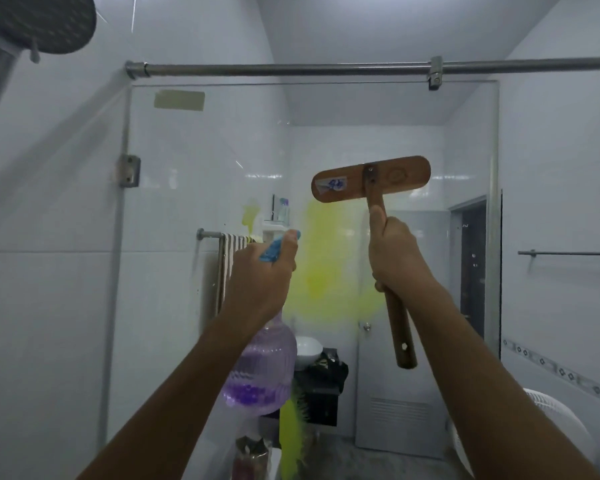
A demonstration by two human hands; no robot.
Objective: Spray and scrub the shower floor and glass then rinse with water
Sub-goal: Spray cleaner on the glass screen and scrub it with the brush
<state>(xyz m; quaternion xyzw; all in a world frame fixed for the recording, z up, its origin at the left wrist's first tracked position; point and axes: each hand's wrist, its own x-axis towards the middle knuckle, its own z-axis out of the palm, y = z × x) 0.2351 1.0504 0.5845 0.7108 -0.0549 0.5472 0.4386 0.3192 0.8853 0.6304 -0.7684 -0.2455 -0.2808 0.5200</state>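
Glass (pixel 194 202) ahead – hands grip bottle (pixel 264 372), brush (pixel 371 180)

A striped towel (pixel 232 252) hangs on a rail (pixel 209 233), near a white door (pixel 395 375) and fan (pixel 555 420).

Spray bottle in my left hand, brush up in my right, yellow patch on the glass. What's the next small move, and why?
Probably lower the brush down and left onto the yellow patch and start scrubbing. The right hand grips the handle with the head just above the patch, its back toward the camera, and the patch looks unspread.
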